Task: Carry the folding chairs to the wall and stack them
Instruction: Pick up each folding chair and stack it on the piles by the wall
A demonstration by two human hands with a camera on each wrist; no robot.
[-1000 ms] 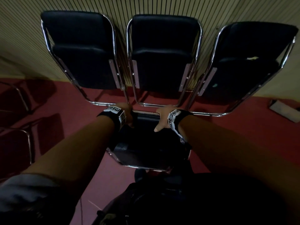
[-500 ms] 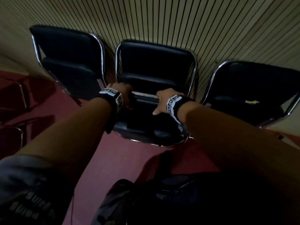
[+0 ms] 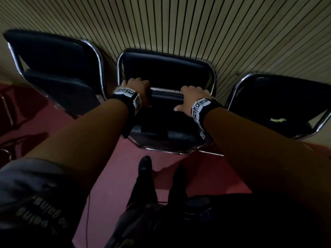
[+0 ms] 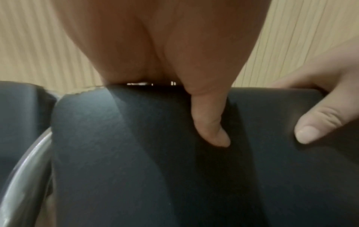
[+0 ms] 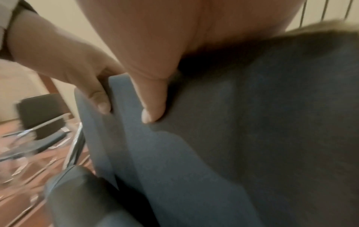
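While my left hand (image 3: 137, 88) and right hand (image 3: 194, 97) grip the carried chair's (image 3: 166, 129) top rail, its backrest parallels the middle wall chair (image 3: 164, 70) directly ahead.

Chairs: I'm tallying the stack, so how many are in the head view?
4: left, middle and right against the wall; one gripped before the middle. More may be hidden.

A meeting hall or function room, by the look of it: a slatted wall panel (image 3: 179, 24) runs behind a row of black padded chairs (image 3: 59, 68) with chrome tube frames, standing on a dark red carpet (image 3: 111, 179).
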